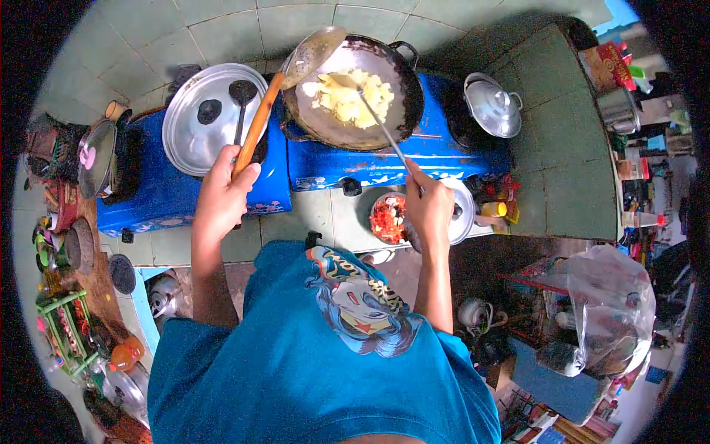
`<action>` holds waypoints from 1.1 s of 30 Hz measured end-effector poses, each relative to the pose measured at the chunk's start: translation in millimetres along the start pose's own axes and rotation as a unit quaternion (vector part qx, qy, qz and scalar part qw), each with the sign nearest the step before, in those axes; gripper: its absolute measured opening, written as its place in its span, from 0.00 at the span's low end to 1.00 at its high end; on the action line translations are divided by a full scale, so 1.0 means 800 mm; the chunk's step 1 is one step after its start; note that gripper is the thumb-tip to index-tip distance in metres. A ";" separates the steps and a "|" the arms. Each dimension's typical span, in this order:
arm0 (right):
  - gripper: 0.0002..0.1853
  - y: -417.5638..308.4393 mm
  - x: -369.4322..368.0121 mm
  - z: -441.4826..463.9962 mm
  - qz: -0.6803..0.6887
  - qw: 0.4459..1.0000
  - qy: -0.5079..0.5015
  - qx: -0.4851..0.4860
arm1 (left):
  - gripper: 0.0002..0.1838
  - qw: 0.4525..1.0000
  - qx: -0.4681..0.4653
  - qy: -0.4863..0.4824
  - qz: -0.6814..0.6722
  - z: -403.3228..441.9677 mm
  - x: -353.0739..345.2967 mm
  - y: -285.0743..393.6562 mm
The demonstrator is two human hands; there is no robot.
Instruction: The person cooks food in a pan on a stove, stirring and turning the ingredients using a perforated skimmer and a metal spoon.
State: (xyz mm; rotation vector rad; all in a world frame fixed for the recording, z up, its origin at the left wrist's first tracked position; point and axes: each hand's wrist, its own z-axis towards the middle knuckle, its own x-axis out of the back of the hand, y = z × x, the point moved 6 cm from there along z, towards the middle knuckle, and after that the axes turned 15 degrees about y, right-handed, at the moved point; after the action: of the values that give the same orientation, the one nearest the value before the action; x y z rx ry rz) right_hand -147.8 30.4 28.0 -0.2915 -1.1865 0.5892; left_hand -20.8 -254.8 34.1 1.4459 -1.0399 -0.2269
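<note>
Evidently, the left hand (229,192) holds its fingers closed around the wooden handle (260,126) of the skimmer (314,58), presumably avoiding heat. Remotely, I record the right hand (430,201), fingers wrapped around the spatula (384,126) well back from its blade (342,80), presumably for reach. The food (347,107) lies in the wok (411,89): pale yellow, chunky, loosely heaped.

The worktop (296,222) allows passage between left hand (228,185) and bowl (375,226). Left of the wok (401,112), the large lid (186,137) and skimmer (314,55) obstruct access. Tiled wall (237,33) bounds the rear.
</note>
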 end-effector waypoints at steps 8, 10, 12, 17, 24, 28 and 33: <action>0.14 0.013 -0.003 0.000 0.007 0.999 0.047 0.010 | 0.16 0.999 0.019 -0.030 0.002 -0.003 -0.018 -0.015; 0.14 0.005 0.005 -0.005 0.033 0.999 0.022 0.010 | 0.17 0.998 0.034 -0.052 -0.016 -0.005 -0.022 -0.017; 0.14 0.016 -0.006 -0.006 0.022 0.999 0.028 0.002 | 0.17 0.998 0.034 -0.052 -0.024 -0.006 -0.022 -0.016; 0.14 0.026 -0.012 0.002 -0.001 0.998 0.036 -0.052 | 0.15 0.999 0.025 -0.030 -0.033 -0.011 -0.015 -0.011; 0.15 0.020 -0.026 -0.002 -0.016 0.999 0.001 -0.041 | 0.13 0.997 0.021 -0.028 -0.062 -0.007 -0.011 -0.012; 0.15 0.025 -0.021 -0.008 -0.038 0.998 -0.021 -0.035 | 0.12 0.997 0.018 -0.012 -0.073 -0.007 -0.008 -0.011; 0.14 0.028 -0.009 -0.003 -0.070 0.997 0.009 -0.009 | 0.13 0.997 0.025 -0.018 -0.070 -0.005 -0.009 -0.012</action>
State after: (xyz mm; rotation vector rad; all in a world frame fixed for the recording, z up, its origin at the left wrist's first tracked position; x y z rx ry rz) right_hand -153.7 44.5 10.1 -0.2270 -1.1848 0.4538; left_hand -18.0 -248.8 22.9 1.5680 -0.9795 -0.3308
